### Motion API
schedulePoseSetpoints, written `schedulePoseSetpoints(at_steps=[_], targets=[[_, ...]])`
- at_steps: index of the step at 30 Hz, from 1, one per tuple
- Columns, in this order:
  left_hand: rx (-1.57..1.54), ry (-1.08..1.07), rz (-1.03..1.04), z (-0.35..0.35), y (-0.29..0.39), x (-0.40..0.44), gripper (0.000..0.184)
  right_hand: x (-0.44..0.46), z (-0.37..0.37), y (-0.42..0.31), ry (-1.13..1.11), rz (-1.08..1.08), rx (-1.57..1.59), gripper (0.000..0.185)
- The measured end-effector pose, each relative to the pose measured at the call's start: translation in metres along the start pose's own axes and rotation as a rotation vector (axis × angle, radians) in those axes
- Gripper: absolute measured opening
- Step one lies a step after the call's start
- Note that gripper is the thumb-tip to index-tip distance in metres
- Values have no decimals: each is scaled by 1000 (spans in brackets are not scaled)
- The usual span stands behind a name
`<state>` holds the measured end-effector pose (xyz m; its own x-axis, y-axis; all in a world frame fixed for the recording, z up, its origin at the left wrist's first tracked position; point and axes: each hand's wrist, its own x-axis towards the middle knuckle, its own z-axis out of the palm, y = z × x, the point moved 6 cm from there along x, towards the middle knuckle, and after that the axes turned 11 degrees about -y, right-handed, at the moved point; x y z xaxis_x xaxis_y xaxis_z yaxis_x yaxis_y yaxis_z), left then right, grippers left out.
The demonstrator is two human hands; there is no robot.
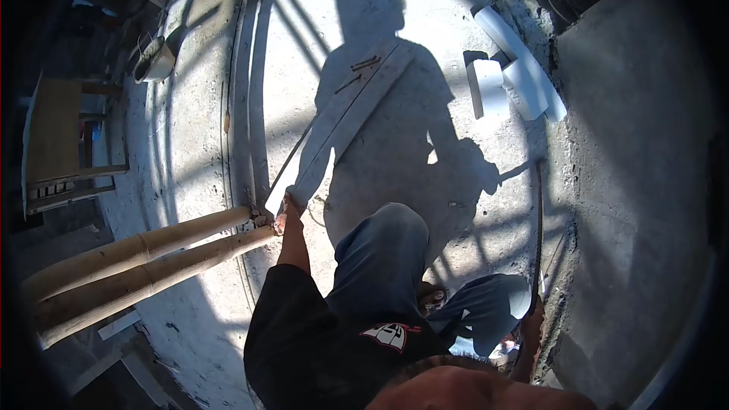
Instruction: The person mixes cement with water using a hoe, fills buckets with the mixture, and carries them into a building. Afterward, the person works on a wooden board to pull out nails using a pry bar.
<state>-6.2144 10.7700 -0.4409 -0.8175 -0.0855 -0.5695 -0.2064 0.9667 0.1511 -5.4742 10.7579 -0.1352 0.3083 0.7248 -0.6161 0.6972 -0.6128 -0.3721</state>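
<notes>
My left hand (285,211) is at the near end of a long pale board (304,171), its fingers small and partly hidden, apparently gripping the end. The board has a dark line along its length. Several thin brown pieces (366,64) lie across its far part. At the lower right, my right hand (534,317) is closed around the lower end of a long dark rod (539,235), which points away along the floor's right side. My knees are between the hands.
Two bamboo poles (152,247) reach in from the left, ending beside my left hand. White blocks (524,87) lie at the upper right, beside a raised concrete edge (568,182). A bucket (156,61) and a wooden frame (57,129) are at the left. Shadows cross the floor.
</notes>
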Motion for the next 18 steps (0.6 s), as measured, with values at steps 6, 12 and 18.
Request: schedulePoseSetpoints(at_steps=[6, 12, 18], targets=[[-718, -161, -201, -17, -5, -28, 96, 6, 13, 33, -13, 19, 95, 38], [-1093, -805, 321, -37, 13, -31, 66, 4, 21, 31, -30, -69, -70, 34], [-1180, -735, 830, -158, 106, -111, 47, -10, 19, 8, 50, 109, -76, 29]])
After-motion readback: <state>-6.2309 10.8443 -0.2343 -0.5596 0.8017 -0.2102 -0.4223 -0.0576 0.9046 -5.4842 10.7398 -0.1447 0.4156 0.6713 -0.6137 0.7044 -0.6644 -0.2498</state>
